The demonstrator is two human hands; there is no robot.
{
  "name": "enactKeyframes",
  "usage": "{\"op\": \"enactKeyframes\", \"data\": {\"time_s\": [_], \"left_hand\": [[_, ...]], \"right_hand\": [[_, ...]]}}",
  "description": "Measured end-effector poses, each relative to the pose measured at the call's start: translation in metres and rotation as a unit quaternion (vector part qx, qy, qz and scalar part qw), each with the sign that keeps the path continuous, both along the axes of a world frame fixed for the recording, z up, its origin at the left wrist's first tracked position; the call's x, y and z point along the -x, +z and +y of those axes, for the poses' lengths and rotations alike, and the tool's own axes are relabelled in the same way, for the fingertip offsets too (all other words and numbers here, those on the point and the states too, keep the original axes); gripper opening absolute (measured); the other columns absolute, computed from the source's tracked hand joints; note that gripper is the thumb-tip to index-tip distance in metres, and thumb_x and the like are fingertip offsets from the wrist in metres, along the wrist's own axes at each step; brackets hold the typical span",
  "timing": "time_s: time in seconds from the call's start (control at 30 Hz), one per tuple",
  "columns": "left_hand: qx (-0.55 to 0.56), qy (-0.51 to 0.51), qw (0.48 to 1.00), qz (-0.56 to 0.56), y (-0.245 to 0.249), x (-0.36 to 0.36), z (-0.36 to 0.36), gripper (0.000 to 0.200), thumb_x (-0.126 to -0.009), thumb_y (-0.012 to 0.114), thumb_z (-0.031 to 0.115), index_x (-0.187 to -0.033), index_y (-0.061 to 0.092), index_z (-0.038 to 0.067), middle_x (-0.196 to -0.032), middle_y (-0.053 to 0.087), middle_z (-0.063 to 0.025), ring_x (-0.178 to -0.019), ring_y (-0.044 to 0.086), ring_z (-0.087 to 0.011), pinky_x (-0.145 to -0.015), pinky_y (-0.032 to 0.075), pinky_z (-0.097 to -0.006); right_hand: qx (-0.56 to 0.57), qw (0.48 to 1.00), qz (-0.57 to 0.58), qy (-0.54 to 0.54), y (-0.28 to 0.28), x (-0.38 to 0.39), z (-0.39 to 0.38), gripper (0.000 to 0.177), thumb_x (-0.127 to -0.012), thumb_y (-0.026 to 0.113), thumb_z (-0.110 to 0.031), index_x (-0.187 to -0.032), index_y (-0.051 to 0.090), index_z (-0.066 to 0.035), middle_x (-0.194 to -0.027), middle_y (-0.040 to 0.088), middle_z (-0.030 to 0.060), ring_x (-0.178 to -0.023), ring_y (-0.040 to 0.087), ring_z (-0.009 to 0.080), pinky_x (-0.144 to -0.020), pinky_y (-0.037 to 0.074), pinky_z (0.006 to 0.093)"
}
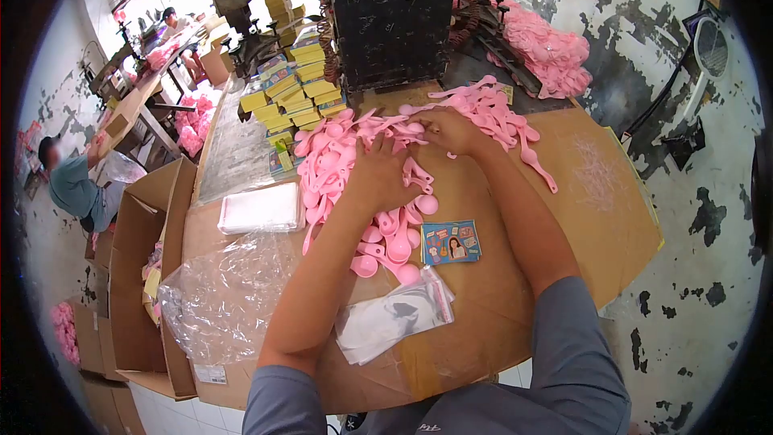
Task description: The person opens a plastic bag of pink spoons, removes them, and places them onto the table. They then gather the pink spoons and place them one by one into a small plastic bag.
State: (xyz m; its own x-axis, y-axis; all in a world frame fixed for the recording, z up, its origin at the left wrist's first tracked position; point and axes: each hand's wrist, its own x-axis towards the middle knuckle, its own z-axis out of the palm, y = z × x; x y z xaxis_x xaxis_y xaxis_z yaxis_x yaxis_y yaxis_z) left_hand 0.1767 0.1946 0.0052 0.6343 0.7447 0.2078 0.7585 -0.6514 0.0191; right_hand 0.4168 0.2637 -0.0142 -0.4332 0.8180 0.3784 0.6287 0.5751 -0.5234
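Pink plastic spoons (326, 165) with round bowls lie heaped in the middle of the cardboard-covered table. My left hand (380, 173) rests on the heap, fingers spread over the spoons. At the back of the pile, my right hand (449, 130) has its fingers curled around a spoon, though the fingertips are partly hidden. Closer to me is a small stack of blue printed cards (451, 242) showing a portrait. Clear plastic bags (394, 318) lie fanned out in front of the cards. A neat stack of white bags (260, 208) sits left of the heap.
Bundled card stacks (294, 89) stand at the back left, beside a black machine (389, 24). More pink pieces (539, 48) are piled at the back right. A crumpled clear plastic sheet (225, 298) and an open carton (153, 274) are on the left. Another person (76, 181) sits farther left.
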Motion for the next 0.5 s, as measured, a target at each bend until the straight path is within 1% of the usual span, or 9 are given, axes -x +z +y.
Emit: {"op": "enactKeyframes", "data": {"time_s": [0.1,0.13,0.2,0.3,0.33,0.4,0.43,0.5], "left_hand": [[0.011,-0.002,1.0,-0.01,0.003,0.001,0.0,0.083,-0.077,0.073,0.055,-0.146,0.055,0.013,-0.149,0.051,-0.0258,-0.147,0.04,-0.0411,-0.119,0.023,-0.0671],[0.016,-0.001,1.0,-0.012,0.003,0.001,0.0,0.083,-0.077,0.073,0.057,-0.144,0.056,0.01,-0.15,0.049,-0.0262,-0.147,0.039,-0.0409,-0.119,0.023,-0.0678],[0.024,0.002,1.0,-0.018,0.004,0.001,0.0,0.084,-0.078,0.071,0.06,-0.139,0.059,0.004,-0.153,0.044,-0.0269,-0.148,0.037,-0.0404,-0.119,0.024,-0.0691],[0.05,0.0,0.999,-0.016,0.011,0.0,-0.001,0.087,-0.077,0.072,0.062,-0.14,0.059,0.004,-0.157,0.039,-0.0271,-0.149,0.035,-0.0414,-0.118,0.025,-0.0688],[0.024,0.005,0.999,-0.02,0.009,0.0,0.0,0.087,-0.077,0.072,0.063,-0.14,0.058,0.004,-0.158,0.037,-0.0268,-0.149,0.033,-0.0417,-0.118,0.024,-0.0688],[-0.027,0.013,0.999,-0.028,-0.001,0.001,0.002,0.089,-0.077,0.071,0.064,-0.142,0.058,0.004,-0.16,0.034,-0.0262,-0.15,0.031,-0.0424,-0.119,0.024,-0.0688],[-0.029,0.018,0.999,-0.028,-0.005,0.001,0.004,0.09,-0.077,0.07,0.065,-0.142,0.057,0.004,-0.16,0.035,-0.0261,-0.15,0.031,-0.042,-0.119,0.023,-0.0687],[-0.031,0.027,0.999,-0.028,-0.007,0.0,0.006,0.093,-0.076,0.068,0.065,-0.144,0.055,0.004,-0.16,0.037,-0.0257,-0.151,0.031,-0.0412,-0.119,0.021,-0.0685]], "right_hand": [[0.023,1.0,-0.007,-0.007,0.001,-0.001,-0.003,0.035,-0.088,0.07,-0.013,-0.122,0.069,-0.006,-0.098,0.072,0.019,-0.085,0.07,0.0324,-0.078,0.054,0.0414],[0.035,0.999,-0.008,-0.01,0.003,-0.001,-0.004,0.036,-0.087,0.071,-0.015,-0.122,0.069,-0.006,-0.097,0.072,0.0191,-0.085,0.07,0.0326,-0.078,0.054,0.0417],[0.01,1.0,-0.006,-0.012,-0.001,0.002,0.0,0.036,-0.088,0.071,-0.017,-0.122,0.069,-0.006,-0.097,0.073,0.0189,-0.085,0.071,0.0333,-0.078,0.054,0.0424],[-0.028,0.999,-0.021,-0.023,-0.008,0.008,0.0,0.037,-0.088,0.071,-0.02,-0.122,0.069,-0.005,-0.097,0.073,0.0186,-0.087,0.071,0.0346,-0.079,0.055,0.0437],[-0.04,0.998,-0.028,-0.027,-0.009,0.011,-0.001,0.038,-0.088,0.071,-0.021,-0.122,0.069,-0.005,-0.097,0.073,0.0185,-0.088,0.071,0.0351,-0.08,0.055,0.0441],[-0.042,0.998,0.006,-0.039,-0.01,0.017,-0.003,0.039,-0.087,0.071,-0.021,-0.122,0.069,-0.004,-0.097,0.074,0.0185,-0.09,0.071,0.0361,-0.083,0.056,0.0448],[-0.043,0.998,0.023,-0.044,-0.01,0.02,-0.004,0.04,-0.087,0.071,-0.021,-0.122,0.069,-0.003,-0.098,0.074,0.0185,-0.091,0.071,0.0366,-0.084,0.056,0.0451],[-0.09,0.993,-0.028,-0.064,-0.013,0.025,-0.005,0.04,-0.087,0.071,-0.017,-0.124,0.068,-0.004,-0.108,0.074,0.0184,-0.097,0.072,0.0332,-0.088,0.056,0.0405]]}}
